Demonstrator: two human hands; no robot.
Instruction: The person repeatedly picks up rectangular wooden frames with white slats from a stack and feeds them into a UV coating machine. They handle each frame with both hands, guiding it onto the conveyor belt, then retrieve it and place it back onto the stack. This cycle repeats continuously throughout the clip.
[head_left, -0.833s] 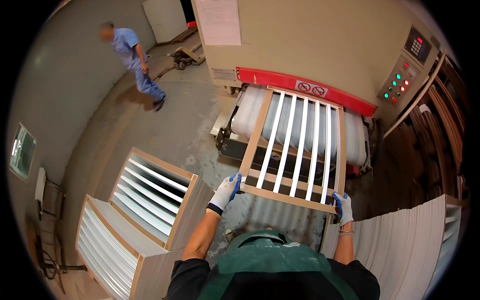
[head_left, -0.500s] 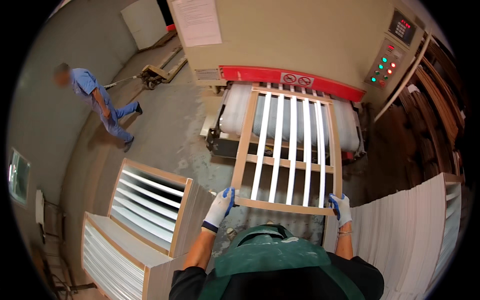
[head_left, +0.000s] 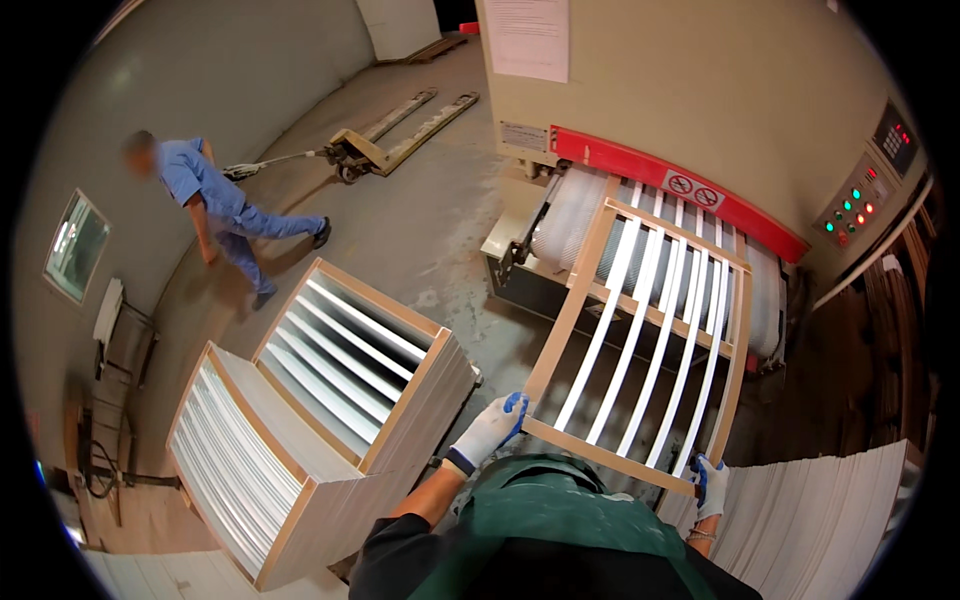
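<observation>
I hold a slatted frame point(head_left: 600, 300) with brown rails and white slats by its near corners. My left hand point(head_left: 492, 430), in a white glove with blue fingertips, is closed on the near left corner. On the near right corner my right hand point(head_left: 712, 486), gloved alike, is closed too, its fingers partly hidden. The frame's far end lies over the conveyor belt point(head_left: 570, 225) of a beige machine point(head_left: 670, 80). Beyond it, more slats and brown rail show under the machine's red bar point(head_left: 600, 155).
Stacked slatted frames point(head_left: 400, 400) stand at my left, and another pale stack point(head_left: 800, 510) at my right. A person in blue point(head_left: 225, 205) walks at far left, pulling a pallet jack point(head_left: 370, 150). A control panel point(head_left: 855, 205) with lit buttons is on the machine's right.
My view has turned left, so the machine and held frame appear farther right. The frame has come nearer to me off the belt. The person has moved on with the pallet jack.
</observation>
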